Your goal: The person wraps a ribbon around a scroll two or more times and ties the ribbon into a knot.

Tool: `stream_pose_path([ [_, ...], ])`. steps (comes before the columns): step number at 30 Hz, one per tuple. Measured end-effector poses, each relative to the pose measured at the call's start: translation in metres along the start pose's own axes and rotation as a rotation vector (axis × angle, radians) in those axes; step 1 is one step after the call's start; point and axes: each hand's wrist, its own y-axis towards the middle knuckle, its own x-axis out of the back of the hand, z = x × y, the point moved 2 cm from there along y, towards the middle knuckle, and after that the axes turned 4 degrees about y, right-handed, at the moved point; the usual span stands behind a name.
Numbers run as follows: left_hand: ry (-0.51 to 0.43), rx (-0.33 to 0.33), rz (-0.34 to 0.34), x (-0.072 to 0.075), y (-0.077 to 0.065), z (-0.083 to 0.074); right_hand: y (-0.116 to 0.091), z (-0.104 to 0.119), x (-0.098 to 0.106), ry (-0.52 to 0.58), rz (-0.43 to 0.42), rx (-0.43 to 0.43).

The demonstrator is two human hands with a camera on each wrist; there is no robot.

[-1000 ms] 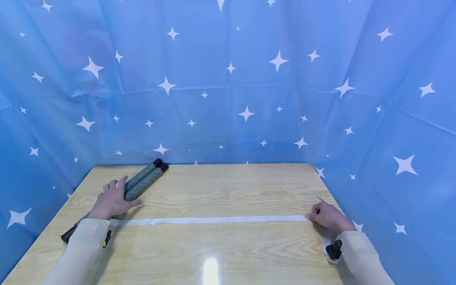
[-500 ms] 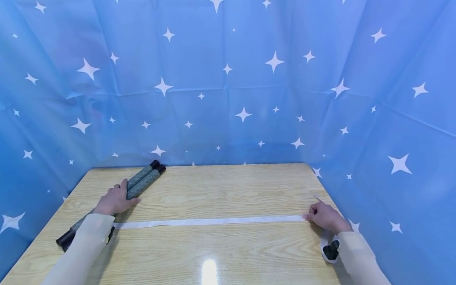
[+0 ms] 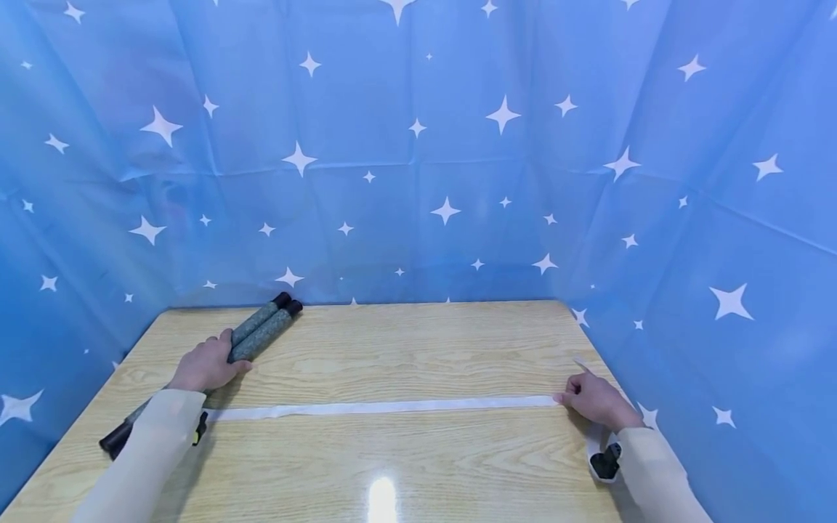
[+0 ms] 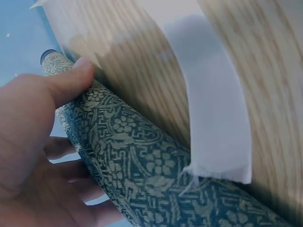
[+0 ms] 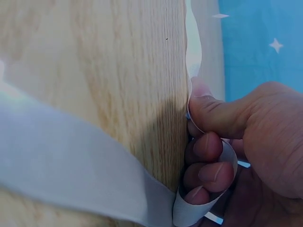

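Note:
In the head view, two green patterned scrolls (image 3: pixel 264 334) with dark ends lie side by side, slanting across the table's left side. My left hand (image 3: pixel 204 365) grips them around the middle. The left wrist view shows its thumb (image 4: pixel 75 78) on top of a scroll (image 4: pixel 142 146) and the other fingers along the far side. A white ribbon (image 3: pixel 392 407) stretches flat across the table; its frayed end (image 4: pixel 220 172) overlaps the scroll's edge. At the right, my right hand (image 3: pixel 598 399) pinches the ribbon between thumb and fingers, with a loop (image 5: pixel 189 210) passing round the curled fingers.
The pale wooden table (image 3: pixel 425 341) is bordered by a blue star-patterned curtain (image 3: pixel 418 181) at the back and sides. More ribbon hangs below the right hand, beside the black wrist camera (image 3: pixel 605 462). A light reflection sits near the front.
My left hand's spread fingers have closed in on the scrolls, whose near ends have shifted slightly left. The right hand keeps its pinch on the ribbon. The head view has turned a little.

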Motion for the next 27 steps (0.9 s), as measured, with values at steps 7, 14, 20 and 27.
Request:
stream_pose_path([
  [7, -0.015, -0.001, 0.022, 0.011, -0.002, -0.001, -0.002, 0.0, 0.001, 0.008, -0.001, -0.003],
  [14, -0.019, -0.005, 0.05, 0.025, -0.005, -0.01, -0.002, 0.0, 0.001, 0.012, 0.0, 0.001],
  [20, -0.018, -0.035, 0.044, 0.042, -0.01, -0.019, -0.003, 0.001, -0.001, 0.01, 0.001, -0.002],
  [27, -0.029, -0.059, 0.0, 0.064, -0.015, -0.027, -0.005, 0.001, 0.002, 0.019, -0.006, -0.015],
])
